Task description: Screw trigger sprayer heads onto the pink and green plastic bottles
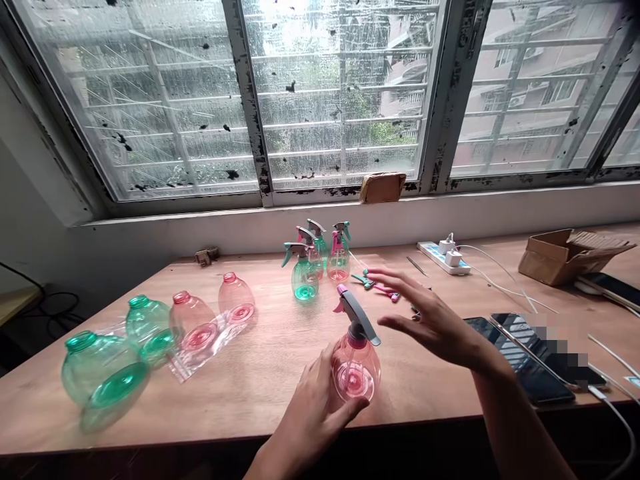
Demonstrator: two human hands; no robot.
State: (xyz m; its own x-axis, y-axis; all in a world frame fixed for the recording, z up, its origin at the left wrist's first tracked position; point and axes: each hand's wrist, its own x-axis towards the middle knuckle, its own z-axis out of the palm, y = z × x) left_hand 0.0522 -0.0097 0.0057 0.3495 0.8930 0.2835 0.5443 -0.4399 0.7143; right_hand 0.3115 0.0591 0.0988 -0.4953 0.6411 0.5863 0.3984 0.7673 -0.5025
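A pink spray bottle point(354, 370) with a grey trigger head stands near the table's front edge. My left hand point(313, 417) curls round its lower left side and holds it. My right hand point(430, 320) hovers just right of the trigger head, fingers spread, holding nothing. Behind it lie loose trigger heads point(377, 285) in teal and pink. Several assembled spray bottles point(315, 260), green and pink, stand further back by the wall.
Headless green bottles point(107, 367) and pink bottles point(215, 310) lie at the left beside a plastic bag. Two phones point(530, 353), a power strip point(445, 257) with cables and a cardboard box point(565, 257) sit on the right of the wooden table point(250, 400).
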